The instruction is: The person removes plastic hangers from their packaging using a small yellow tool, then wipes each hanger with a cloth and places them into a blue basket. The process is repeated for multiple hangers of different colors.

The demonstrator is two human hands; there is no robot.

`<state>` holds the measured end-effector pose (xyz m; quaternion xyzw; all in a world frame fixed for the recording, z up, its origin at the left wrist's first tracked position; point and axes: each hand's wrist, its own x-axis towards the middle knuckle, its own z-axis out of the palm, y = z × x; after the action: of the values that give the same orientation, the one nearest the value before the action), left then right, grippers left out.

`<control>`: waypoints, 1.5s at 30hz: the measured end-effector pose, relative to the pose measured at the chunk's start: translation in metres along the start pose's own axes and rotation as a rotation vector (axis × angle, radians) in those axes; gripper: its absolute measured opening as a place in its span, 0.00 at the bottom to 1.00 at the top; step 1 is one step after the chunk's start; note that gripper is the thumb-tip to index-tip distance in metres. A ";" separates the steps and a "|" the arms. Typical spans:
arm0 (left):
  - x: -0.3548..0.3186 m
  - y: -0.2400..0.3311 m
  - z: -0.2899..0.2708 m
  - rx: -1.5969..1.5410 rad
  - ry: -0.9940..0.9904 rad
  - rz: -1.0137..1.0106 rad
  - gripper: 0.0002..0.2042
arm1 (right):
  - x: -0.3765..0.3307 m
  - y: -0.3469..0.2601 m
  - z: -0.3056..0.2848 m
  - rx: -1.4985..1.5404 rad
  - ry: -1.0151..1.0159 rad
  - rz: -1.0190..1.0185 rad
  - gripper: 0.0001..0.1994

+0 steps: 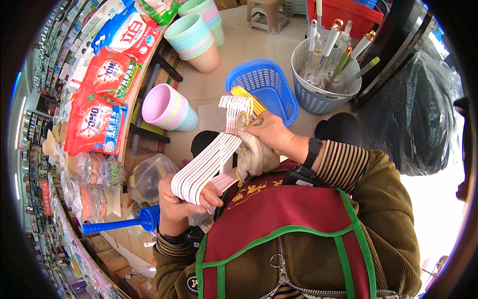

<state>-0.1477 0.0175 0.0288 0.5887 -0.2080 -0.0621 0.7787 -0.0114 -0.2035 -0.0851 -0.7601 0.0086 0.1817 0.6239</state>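
A stack of white and pale pink clothes hangers (211,157) lies in front of my chest, hooks pointing away from me. The fingers of my left hand (186,202) wrap round the rounded ends of the stack at its near left. My right hand (273,132) is closed on a grimy, light grey cloth (256,158) with yellow edging, which lies against the hangers just below their hooks. Several yellow hooks or rods (249,97) show beyond the white hooks, at the blue basket's edge. Whether they belong to the stack I cannot tell.
Ahead stands a blue plastic basket (288,102), with a pale bin (318,105) of long-handled brushes to its right. Stacked pastel buckets (162,107) and shelves of red detergent bags (94,122) line the left. A blue plunger (119,225) is by my left wrist.
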 end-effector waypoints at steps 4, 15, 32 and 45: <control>-0.005 0.002 -0.001 0.014 -0.108 -0.069 0.09 | 0.011 0.013 0.000 0.466 -0.438 0.234 0.23; 0.009 0.013 -0.019 0.059 -0.141 -0.220 0.23 | 0.025 -0.044 -0.036 0.361 -0.121 -0.055 0.13; 0.101 -0.001 -0.013 0.091 -0.061 -0.635 0.18 | 0.028 -0.111 -0.054 0.082 -0.024 -0.753 0.12; 0.092 -0.073 0.011 0.102 0.085 -0.385 0.06 | 0.042 -0.085 -0.033 0.033 -0.121 -0.470 0.25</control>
<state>-0.0579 -0.0458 -0.0150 0.6585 -0.0612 -0.1742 0.7296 0.0572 -0.2071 -0.0117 -0.7185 -0.2028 0.0768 0.6609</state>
